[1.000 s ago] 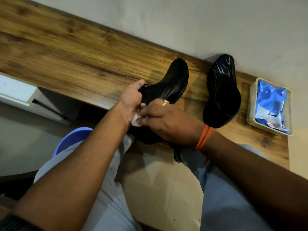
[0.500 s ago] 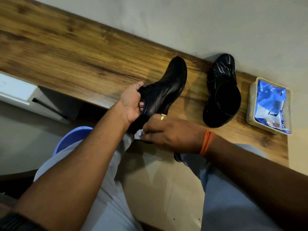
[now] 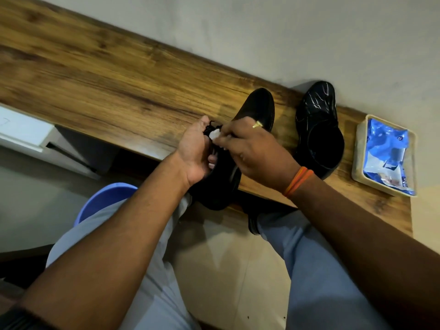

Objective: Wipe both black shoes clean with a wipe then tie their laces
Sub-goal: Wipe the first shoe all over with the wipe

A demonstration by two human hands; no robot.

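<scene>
One black shoe (image 3: 258,108) lies at the front edge of the wooden shelf (image 3: 119,86), toe pointing to the wall and heel hanging over the edge. My left hand (image 3: 194,151) grips its left side near the laces. My right hand (image 3: 250,146) pinches a white wipe (image 3: 217,135) and holds it against the shoe's top by the laces. The second black shoe (image 3: 317,129) stands to the right on the shelf, untouched, its toe streaked with light marks.
A cream tray (image 3: 357,148) with a blue wipe packet (image 3: 385,153) sits at the shelf's right end. A blue bucket (image 3: 104,198) stands on the floor under my left arm. A white box (image 3: 21,127) is below the shelf at left. My knees fill the foreground.
My right hand has carried the wipe from the shoe's heel side up to the lace area. The shoe has tipped from its side to lie flatter. My left hand has kept its hold.
</scene>
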